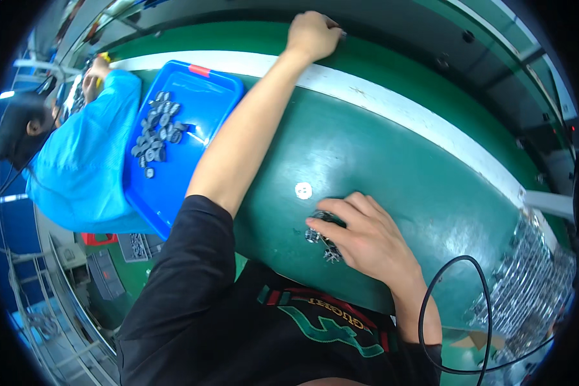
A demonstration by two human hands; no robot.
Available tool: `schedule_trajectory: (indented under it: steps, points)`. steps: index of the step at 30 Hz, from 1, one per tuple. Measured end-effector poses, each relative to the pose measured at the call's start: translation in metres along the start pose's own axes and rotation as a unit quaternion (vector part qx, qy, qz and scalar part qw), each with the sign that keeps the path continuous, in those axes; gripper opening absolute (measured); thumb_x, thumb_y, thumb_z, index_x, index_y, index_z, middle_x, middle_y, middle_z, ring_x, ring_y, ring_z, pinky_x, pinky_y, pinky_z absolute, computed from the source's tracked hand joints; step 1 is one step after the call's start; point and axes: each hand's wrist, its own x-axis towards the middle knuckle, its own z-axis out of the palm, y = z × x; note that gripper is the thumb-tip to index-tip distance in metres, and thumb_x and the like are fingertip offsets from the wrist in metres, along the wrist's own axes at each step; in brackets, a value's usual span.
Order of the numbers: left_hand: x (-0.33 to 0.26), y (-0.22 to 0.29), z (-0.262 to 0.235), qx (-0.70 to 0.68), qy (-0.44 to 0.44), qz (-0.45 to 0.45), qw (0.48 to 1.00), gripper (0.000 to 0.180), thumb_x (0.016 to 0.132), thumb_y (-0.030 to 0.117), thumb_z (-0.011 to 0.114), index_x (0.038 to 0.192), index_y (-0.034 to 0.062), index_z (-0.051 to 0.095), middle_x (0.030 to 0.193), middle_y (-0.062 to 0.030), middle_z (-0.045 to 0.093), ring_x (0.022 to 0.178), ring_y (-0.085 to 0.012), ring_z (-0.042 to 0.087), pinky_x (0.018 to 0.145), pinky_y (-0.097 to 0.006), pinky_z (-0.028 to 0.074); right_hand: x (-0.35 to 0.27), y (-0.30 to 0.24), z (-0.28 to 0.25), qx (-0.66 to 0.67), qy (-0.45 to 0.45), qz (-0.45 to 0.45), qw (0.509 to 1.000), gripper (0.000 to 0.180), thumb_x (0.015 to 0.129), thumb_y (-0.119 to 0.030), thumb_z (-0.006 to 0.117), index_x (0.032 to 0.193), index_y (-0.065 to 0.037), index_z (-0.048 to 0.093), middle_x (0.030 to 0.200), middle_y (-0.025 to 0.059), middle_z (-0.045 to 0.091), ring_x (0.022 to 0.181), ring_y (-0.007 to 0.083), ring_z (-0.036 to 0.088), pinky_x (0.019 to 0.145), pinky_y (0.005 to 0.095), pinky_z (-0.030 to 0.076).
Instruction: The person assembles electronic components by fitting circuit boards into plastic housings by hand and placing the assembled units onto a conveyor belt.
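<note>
A: Right hand?
B: Right hand, just right of centre frame, fingers curled over small shiny parts. Gripped or merely touched, cannot tell.
A: Left hand?
B: Top centre, fingers folded in; contents hidden, cannot tell.
A: Nearby?
B: White disc above the parts; blue tray, upper left, bearing grey pieces.

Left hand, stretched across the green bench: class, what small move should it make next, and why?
Arguably, draw the left hand in toward the right hand: it reaches beyond the white strip, while the right is at small shiny parts.
</note>
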Motion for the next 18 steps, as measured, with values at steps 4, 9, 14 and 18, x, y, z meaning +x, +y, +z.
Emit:
schedule_trajectory:
  steps: [4,9,14,18]
  points:
    - [-0.02,0.005,-0.031,-0.05,0.028,-0.018,0.998,0.034,0.083,0.031,0.071,0.105,0.0058,0.076,0.102,-0.0208,0.072,0.102,-0.0361,0.066,0.094,-0.041,0.051,-0.006,0.014,-0.011,-0.025,0.075,0.029,0.996,0.032,0.071,-0.002,0.07,0.103,-0.008,0.072,0.098,0.004,0.062,0.085,0.0235,0.058,0.074,0.0352,0.05]
    - [-0.105,-0.006,-0.146,0.124,0.032,-0.012,0.992,0.028,0.086,0.024,0.068,0.103,0.0025,0.073,0.1,-0.0174,0.072,0.088,-0.0308,0.069,0.081,-0.037,0.053,-0.01,0.031,-0.031,-0.092,0.175,0.116,0.973,0.027,0.071,-0.004,0.077,0.097,-0.004,0.069,0.088,0.0076,0.061,0.075,0.0265,0.059,0.066,0.0364,0.05]
    - [-0.182,-0.04,-0.2,0.309,0.014,-0.123,0.943,0.027,0.081,0.019,0.074,0.103,0.0045,0.071,0.098,-0.0166,0.069,0.094,-0.0339,0.068,0.083,-0.043,0.052,-0.023,0.047,-0.04,-0.127,0.209,0.134,0.96,0.023,0.072,-0.007,0.08,0.092,-0.003,0.068,0.078,0.0076,0.06,0.068,0.0261,0.057,0.059,0.0371,0.047]
    - [-0.215,-0.074,-0.201,0.319,0.041,-0.154,0.934,0.027,0.08,0.014,0.076,0.105,0.0062,0.07,0.093,-0.0153,0.068,0.086,-0.0319,0.068,0.078,-0.042,0.052,-0.018,0.042,-0.04,-0.099,0.182,0.122,0.971,0.024,0.071,-0.006,0.08,0.092,-0.002,0.07,0.081,0.0078,0.06,0.067,0.0245,0.058,0.059,0.0354,0.048]
